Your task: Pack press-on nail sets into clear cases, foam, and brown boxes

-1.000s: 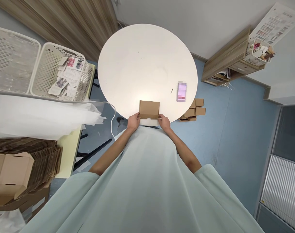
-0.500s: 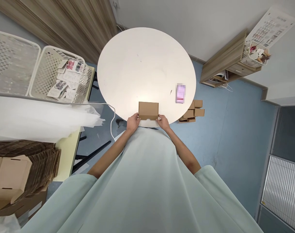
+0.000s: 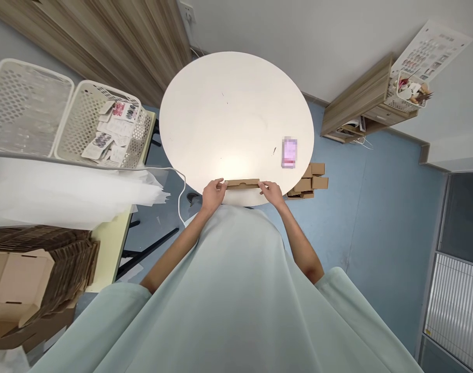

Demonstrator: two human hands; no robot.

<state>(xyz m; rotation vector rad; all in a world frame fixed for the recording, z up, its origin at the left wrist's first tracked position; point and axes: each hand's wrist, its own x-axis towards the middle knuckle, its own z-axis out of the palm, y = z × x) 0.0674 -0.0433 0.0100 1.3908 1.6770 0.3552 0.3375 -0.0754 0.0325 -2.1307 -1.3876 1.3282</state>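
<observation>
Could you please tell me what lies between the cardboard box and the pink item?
Head view: between cardboard box and pink item, bare tabletop with one small dark speck.

Materials and finishes, items at the packing table

cardboard box (image 3: 242,183): brown board, matt and unprinted. round table (image 3: 228,103): smooth off-white top with a soft sheen where the light falls. baskets (image 3: 79,116): cream plastic, perforated, low gloss. white sheets (image 3: 65,189): thin, translucent, soft-looking; foam or paper cannot be told. flat box blanks (image 3: 45,259): matt brown board. wall panel (image 3: 115,41): wood grain, matt. floor (image 3: 376,207): blue, smooth. garment (image 3: 228,311): pale green cloth, matt.
</observation>
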